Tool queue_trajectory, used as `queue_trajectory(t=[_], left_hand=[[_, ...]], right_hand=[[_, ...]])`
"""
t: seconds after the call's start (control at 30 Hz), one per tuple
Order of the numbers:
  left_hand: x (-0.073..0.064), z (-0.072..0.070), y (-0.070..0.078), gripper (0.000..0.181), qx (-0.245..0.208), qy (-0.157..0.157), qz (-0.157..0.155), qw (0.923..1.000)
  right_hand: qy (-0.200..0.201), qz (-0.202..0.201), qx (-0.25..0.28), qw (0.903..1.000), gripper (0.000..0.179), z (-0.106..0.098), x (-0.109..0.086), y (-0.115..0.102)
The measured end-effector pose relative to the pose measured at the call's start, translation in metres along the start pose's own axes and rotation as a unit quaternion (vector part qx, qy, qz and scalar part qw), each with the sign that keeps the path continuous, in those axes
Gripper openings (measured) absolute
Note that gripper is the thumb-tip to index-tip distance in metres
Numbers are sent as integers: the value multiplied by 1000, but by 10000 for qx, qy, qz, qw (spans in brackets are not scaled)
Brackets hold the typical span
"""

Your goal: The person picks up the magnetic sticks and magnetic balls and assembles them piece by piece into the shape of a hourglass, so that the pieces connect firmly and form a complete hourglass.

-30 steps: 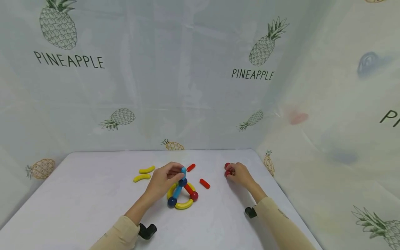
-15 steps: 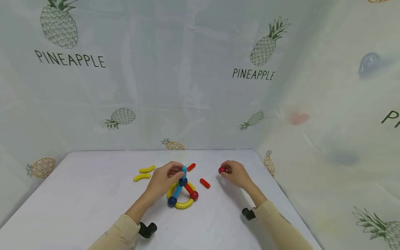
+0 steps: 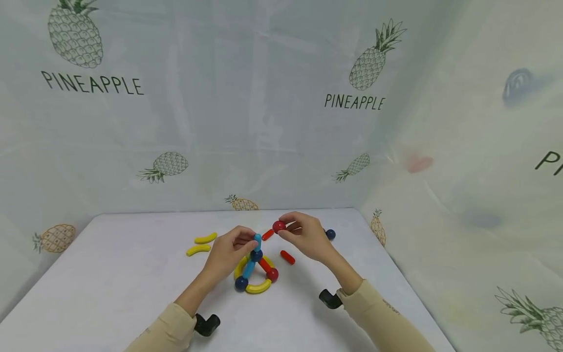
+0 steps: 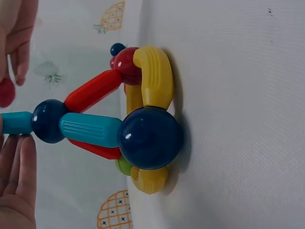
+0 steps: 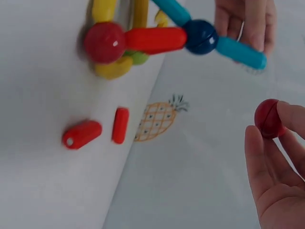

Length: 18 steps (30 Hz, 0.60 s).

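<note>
Evidently we are partway through building a frame (image 3: pixel 249 269) of sticks and balls, and the step in hand looks like topping it with another ball. Our left hand (image 3: pixel 227 253) pinches the upright blue stick (image 3: pixel 258 238), its grip closed on the sides with the tip showing; that stick stands on the navy ball (image 3: pixel 256 255) where the frame's sloping legs meet, above a base of yellow curves (image 3: pixel 258 287) resting on the counter (image 3: pixel 132 278). Our right hand (image 3: pixel 310 237) holds the red ball (image 3: pixel 278 226) in the air, thumb and fingers closed lightly around it, near the stick's free tip but apart from it. We judge that the next move calls for bringing the ball across and seating it squarely on that tip, with the left grip steadying the stick so the frame does not tip. One loose red stick (image 3: pixel 288 257) lies right of the frame, another (image 3: pixel 268 235) behind it, and two loose yellow pieces (image 3: pixel 199 250) to its left.
</note>
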<state>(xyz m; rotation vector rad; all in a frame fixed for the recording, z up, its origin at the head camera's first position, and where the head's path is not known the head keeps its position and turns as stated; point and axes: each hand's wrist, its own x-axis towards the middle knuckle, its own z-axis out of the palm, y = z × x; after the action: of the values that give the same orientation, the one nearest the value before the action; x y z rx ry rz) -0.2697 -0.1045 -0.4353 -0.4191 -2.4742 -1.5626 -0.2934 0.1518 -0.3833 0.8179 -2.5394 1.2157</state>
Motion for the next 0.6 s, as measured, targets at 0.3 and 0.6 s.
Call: queue_trajectory(t=[0.3,0.6], left_hand=[[1,-1,3,29,96,90,202,9997],[-1,-1,2,38,105,125,313,9994]], right_hand=[[-150,-193,181,9995,31,15,7,-17],[-151,-237,258,9993,31,26,9,-20]])
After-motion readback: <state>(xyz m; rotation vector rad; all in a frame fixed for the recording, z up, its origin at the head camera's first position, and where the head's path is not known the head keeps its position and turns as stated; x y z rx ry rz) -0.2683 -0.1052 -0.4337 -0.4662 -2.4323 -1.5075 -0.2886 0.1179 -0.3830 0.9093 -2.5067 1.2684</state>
